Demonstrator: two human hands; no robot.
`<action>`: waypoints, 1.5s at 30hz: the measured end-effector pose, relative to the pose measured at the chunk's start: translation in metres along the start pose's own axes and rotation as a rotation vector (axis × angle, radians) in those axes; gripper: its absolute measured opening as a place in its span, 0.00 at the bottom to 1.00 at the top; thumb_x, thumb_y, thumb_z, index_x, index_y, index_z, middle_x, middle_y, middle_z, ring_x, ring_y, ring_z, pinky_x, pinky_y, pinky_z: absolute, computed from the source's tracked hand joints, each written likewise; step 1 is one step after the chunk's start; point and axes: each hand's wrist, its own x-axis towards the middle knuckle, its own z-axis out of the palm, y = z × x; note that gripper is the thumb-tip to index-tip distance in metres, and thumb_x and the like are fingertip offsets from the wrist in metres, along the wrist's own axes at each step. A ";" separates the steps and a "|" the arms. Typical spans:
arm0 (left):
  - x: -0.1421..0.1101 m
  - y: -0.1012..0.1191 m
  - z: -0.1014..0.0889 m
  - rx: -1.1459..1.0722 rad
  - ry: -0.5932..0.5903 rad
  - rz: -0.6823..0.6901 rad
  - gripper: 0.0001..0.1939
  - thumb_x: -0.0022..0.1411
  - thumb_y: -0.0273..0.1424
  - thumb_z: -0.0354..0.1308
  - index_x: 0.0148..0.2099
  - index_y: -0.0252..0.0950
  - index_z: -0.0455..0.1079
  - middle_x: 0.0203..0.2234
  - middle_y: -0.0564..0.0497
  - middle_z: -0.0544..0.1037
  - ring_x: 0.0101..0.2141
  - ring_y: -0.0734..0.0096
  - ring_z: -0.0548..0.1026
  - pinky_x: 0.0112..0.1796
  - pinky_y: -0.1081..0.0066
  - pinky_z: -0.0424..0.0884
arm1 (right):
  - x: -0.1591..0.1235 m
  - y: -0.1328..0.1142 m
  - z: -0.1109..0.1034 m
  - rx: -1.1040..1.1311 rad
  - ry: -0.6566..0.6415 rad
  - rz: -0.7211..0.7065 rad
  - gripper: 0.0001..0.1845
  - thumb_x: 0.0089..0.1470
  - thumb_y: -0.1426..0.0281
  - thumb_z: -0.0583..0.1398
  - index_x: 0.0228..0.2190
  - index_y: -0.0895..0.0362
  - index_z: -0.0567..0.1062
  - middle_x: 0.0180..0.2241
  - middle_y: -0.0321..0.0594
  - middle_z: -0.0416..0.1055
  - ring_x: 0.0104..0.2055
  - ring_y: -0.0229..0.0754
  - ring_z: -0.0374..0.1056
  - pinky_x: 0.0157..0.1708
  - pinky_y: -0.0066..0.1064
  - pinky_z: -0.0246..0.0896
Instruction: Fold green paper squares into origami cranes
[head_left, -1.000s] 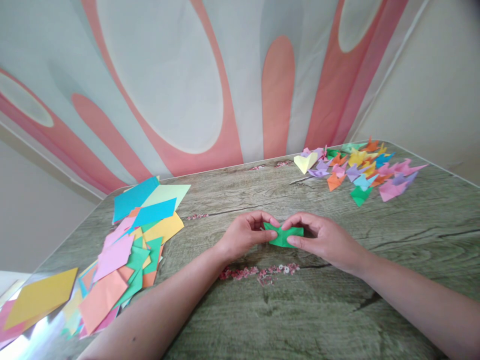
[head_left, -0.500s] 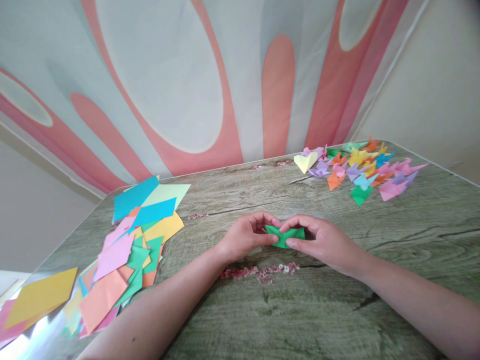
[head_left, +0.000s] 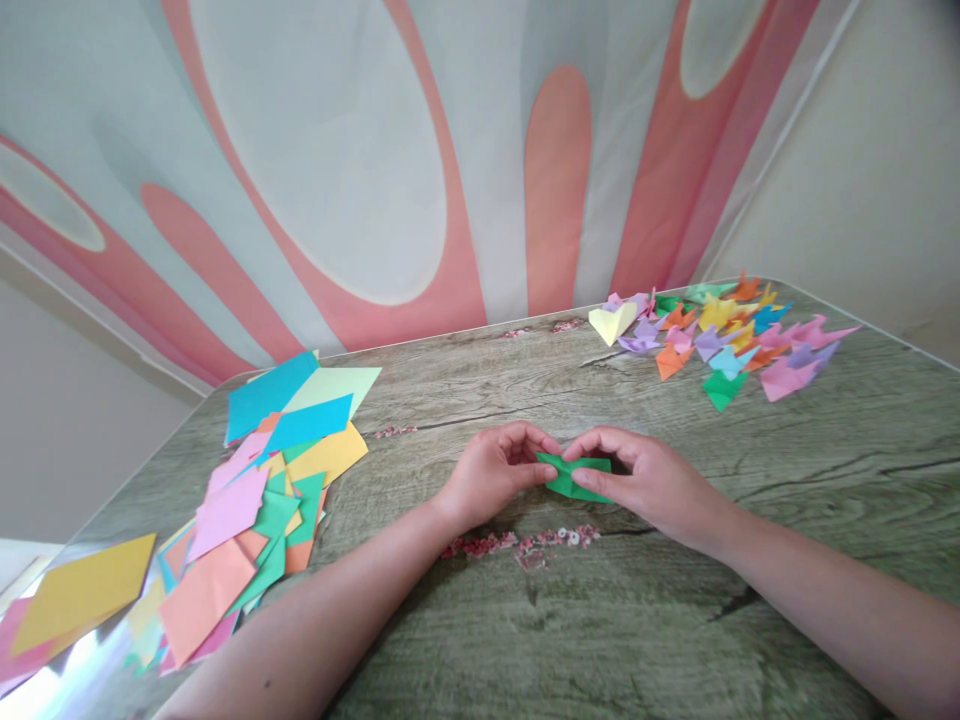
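A small folded green paper [head_left: 571, 478] lies at the middle of the wood-grain table [head_left: 660, 620]. My left hand [head_left: 491, 470] pinches its left end with curled fingers. My right hand [head_left: 649, 480] pinches its right end, thumb and forefinger pressed on the fold. Both hands rest low on the tabletop and partly cover the paper.
A loose heap of flat coloured paper squares [head_left: 255, 490] spreads over the table's left side. Several folded paper figures [head_left: 720, 340] in many colours lie at the far right. A patterned pink and grey cloth [head_left: 375, 170] hangs behind the table.
The green paper has become slightly narrower and more tightly folded between my fingers. Both hands stay in nearly the same place.
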 end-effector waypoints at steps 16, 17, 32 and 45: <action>0.000 -0.005 -0.003 0.064 -0.003 -0.029 0.12 0.52 0.30 0.66 0.39 0.31 0.73 0.28 0.51 0.75 0.28 0.75 0.71 0.32 0.74 0.68 | 0.002 -0.001 0.000 0.039 -0.013 0.051 0.10 0.51 0.70 0.62 0.38 0.52 0.75 0.36 0.33 0.75 0.38 0.40 0.69 0.40 0.31 0.61; 0.000 -0.005 -0.003 0.055 -0.003 -0.031 0.12 0.52 0.30 0.66 0.39 0.31 0.73 0.28 0.51 0.76 0.29 0.75 0.72 0.33 0.74 0.68 | 0.002 -0.001 0.000 0.054 -0.014 0.049 0.10 0.51 0.70 0.62 0.39 0.52 0.75 0.37 0.33 0.75 0.39 0.40 0.69 0.40 0.31 0.61; 0.004 -0.005 -0.009 -0.005 -0.004 -0.044 0.13 0.51 0.31 0.67 0.39 0.32 0.72 0.28 0.52 0.75 0.29 0.75 0.73 0.35 0.72 0.69 | 0.002 0.002 -0.005 -0.046 -0.064 0.010 0.12 0.52 0.69 0.62 0.40 0.48 0.77 0.40 0.34 0.76 0.40 0.43 0.71 0.42 0.35 0.63; 0.008 -0.009 -0.014 0.070 0.035 -0.040 0.13 0.51 0.31 0.66 0.39 0.32 0.72 0.30 0.52 0.76 0.29 0.75 0.72 0.35 0.73 0.69 | 0.004 0.002 -0.002 -0.147 0.059 -0.051 0.10 0.53 0.69 0.60 0.39 0.49 0.78 0.37 0.34 0.75 0.37 0.40 0.69 0.38 0.33 0.63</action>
